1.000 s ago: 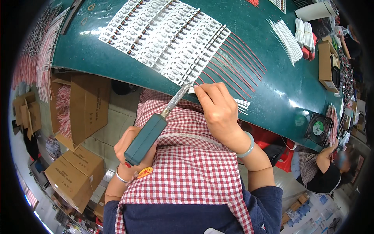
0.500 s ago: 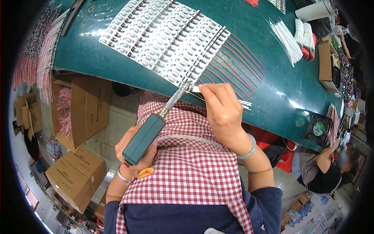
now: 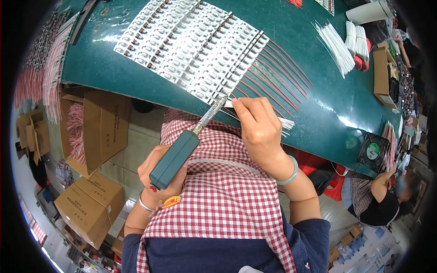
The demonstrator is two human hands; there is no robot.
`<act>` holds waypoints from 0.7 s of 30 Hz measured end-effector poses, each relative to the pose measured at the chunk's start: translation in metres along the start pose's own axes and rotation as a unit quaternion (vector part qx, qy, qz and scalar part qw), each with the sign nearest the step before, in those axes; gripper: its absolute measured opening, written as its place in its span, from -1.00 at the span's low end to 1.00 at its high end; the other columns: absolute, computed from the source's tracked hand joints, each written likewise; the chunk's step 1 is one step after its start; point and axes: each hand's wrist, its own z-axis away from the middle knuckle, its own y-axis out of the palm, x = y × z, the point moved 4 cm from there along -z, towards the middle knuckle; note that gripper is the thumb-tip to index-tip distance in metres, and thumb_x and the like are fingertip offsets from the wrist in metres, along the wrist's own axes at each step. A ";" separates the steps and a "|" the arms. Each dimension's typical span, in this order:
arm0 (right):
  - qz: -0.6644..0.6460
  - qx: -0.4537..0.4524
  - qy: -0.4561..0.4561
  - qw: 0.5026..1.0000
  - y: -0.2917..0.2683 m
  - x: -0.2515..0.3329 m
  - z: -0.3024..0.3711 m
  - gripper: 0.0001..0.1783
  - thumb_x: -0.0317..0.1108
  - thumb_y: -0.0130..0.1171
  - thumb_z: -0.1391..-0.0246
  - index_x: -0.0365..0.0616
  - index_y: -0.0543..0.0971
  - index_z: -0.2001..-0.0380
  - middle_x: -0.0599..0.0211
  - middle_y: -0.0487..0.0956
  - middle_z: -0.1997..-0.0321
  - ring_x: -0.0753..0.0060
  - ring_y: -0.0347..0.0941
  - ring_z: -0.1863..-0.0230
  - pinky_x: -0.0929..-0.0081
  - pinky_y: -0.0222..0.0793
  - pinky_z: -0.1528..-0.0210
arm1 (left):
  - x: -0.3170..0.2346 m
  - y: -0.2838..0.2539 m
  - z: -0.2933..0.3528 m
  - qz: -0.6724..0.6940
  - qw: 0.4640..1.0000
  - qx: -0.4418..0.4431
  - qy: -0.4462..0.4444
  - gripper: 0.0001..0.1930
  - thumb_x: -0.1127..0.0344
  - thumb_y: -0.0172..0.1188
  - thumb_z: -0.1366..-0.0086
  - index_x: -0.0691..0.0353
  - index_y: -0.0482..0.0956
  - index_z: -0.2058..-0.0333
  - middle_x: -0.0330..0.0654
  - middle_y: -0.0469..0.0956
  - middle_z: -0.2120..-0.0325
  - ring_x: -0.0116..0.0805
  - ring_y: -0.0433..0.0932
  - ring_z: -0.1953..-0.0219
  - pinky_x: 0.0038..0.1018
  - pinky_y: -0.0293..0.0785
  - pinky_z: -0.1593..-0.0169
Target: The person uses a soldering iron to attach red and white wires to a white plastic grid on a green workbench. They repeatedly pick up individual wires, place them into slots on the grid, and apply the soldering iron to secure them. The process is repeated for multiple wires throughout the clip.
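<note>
My left hand is wrapped around the dark green handle of a soldering gun. Its long, silvery barrel slants up to the right, and the tip meets the near right corner of a white panel of small circuit boards. Close beside that tip, my right hand pinches a white wire between thumb and fingertips. The fingers partly hide the wire. Several red wires fan out from the panel's right edge. More white wire ends poke out to the right of my right hand.
Bundles of white wires lie on the green table at far right, near a white roll. A black fan stands at the right edge, a co-worker beyond. Cardboard boxes sit at left; red-and-white wires hang at far left.
My left hand has shifted slightly right with the soldering gun, and its tip has slid a little right toward the pinched wire. My right hand has barely moved.
</note>
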 end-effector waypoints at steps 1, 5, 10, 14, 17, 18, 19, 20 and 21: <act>0.000 0.000 0.000 1.000 0.000 0.000 0.000 -0.63 -0.56 0.24 0.21 -0.37 0.62 0.21 0.20 0.58 0.24 0.24 0.50 0.26 0.40 0.49 0.33 | 0.001 0.000 0.000 0.001 1.000 0.010 0.004 -0.74 0.49 0.40 -0.06 0.47 0.67 0.25 0.04 0.66 0.34 -0.16 0.67 0.40 -0.42 0.58 0.32; 0.004 0.005 -0.002 1.000 -0.001 0.001 -0.001 -0.63 -0.56 0.25 0.23 -0.37 0.62 0.21 0.19 0.58 0.24 0.24 0.50 0.26 0.41 0.49 0.33 | 0.002 0.002 0.002 0.002 1.000 0.003 0.003 -0.76 0.50 0.39 -0.06 0.46 0.66 0.27 0.01 0.64 0.39 -0.17 0.64 0.44 -0.42 0.54 0.37; 0.008 0.003 -0.006 1.000 0.001 0.000 0.000 -0.62 -0.56 0.25 0.24 -0.38 0.62 0.21 0.19 0.58 0.24 0.24 0.50 0.26 0.42 0.49 0.33 | 0.000 0.000 0.002 -0.017 1.000 0.006 -0.023 -0.81 0.50 0.41 0.09 0.40 0.63 0.44 -0.05 0.59 0.46 -0.14 0.64 0.45 -0.41 0.59 0.37; 0.006 0.007 -0.002 1.000 0.000 0.000 -0.001 -0.62 -0.56 0.24 0.25 -0.38 0.62 0.22 0.19 0.58 0.24 0.24 0.50 0.26 0.42 0.49 0.33 | -0.002 -0.001 0.002 -0.032 0.999 -0.021 -0.015 -0.80 0.50 0.41 0.07 0.39 0.66 0.41 -0.03 0.62 0.43 -0.17 0.66 0.43 -0.42 0.61 0.37; 0.001 0.008 0.003 1.000 0.000 0.001 -0.001 -0.62 -0.56 0.23 0.25 -0.38 0.62 0.22 0.18 0.58 0.25 0.24 0.50 0.26 0.42 0.49 0.33 | -0.001 -0.001 0.003 -0.026 0.999 -0.030 -0.024 -0.79 0.50 0.41 0.06 0.40 0.68 0.38 -0.01 0.65 0.39 -0.18 0.69 0.39 -0.42 0.63 0.34; 0.000 0.009 0.004 1.000 0.000 0.000 -0.001 -0.62 -0.56 0.23 0.24 -0.39 0.62 0.22 0.18 0.58 0.25 0.24 0.50 0.26 0.42 0.49 0.34 | -0.001 -0.001 0.003 -0.026 0.999 -0.026 -0.027 -0.79 0.50 0.41 0.05 0.40 0.69 0.37 -0.01 0.66 0.37 -0.18 0.70 0.38 -0.42 0.64 0.32; 0.000 0.010 0.005 1.000 0.000 0.000 -0.001 -0.62 -0.55 0.23 0.24 -0.39 0.63 0.22 0.18 0.58 0.25 0.24 0.50 0.26 0.42 0.49 0.34 | -0.002 -0.001 0.002 -0.026 0.999 -0.021 -0.030 -0.78 0.50 0.41 0.05 0.40 0.69 0.36 0.00 0.66 0.36 -0.18 0.71 0.36 -0.41 0.65 0.30; 0.000 0.008 0.004 1.000 0.000 0.000 -0.001 -0.62 -0.55 0.23 0.24 -0.39 0.63 0.22 0.19 0.58 0.25 0.24 0.50 0.26 0.42 0.49 0.34 | -0.002 -0.001 0.001 -0.024 0.999 -0.023 -0.032 -0.78 0.50 0.41 0.05 0.40 0.69 0.35 0.00 0.66 0.36 -0.16 0.71 0.36 -0.41 0.66 0.29; 0.000 0.007 0.003 1.000 0.000 0.000 -0.001 -0.62 -0.55 0.23 0.24 -0.39 0.62 0.22 0.19 0.58 0.25 0.24 0.50 0.26 0.42 0.49 0.34 | -0.003 -0.001 0.001 -0.022 0.999 -0.026 -0.034 -0.78 0.50 0.41 0.05 0.40 0.69 0.35 0.01 0.66 0.36 -0.15 0.72 0.35 -0.41 0.66 0.28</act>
